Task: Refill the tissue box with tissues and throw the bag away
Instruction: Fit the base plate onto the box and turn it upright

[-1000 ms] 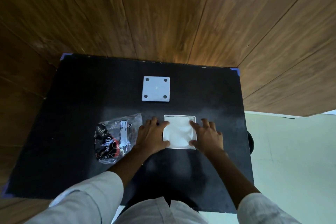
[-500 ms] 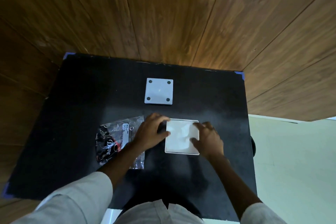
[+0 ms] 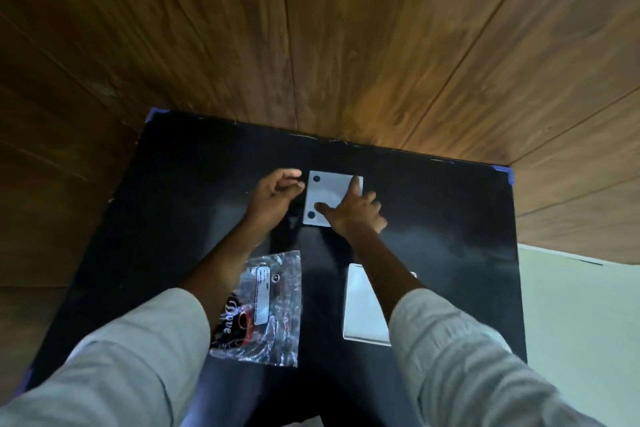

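Head view: tissue box (image 3: 363, 308) sits open-topped on the black table (image 3: 450, 218), white tissues filling it to the rim, right forearm crossing over part of it; just left of the box lies the clear plastic bag (image 3: 273, 308), flat and apparently empty, dark print and a white label showing. Beyond the box, the flat grey lid (image 3: 329, 194) with dark corner dots lies on the table. Right hand (image 3: 356, 211) rests spread flat on the lid, fingers released, grasping nothing; left hand (image 3: 273, 198) is at the lid's left edge, fingers loosely curled, contact with the lid unclear.
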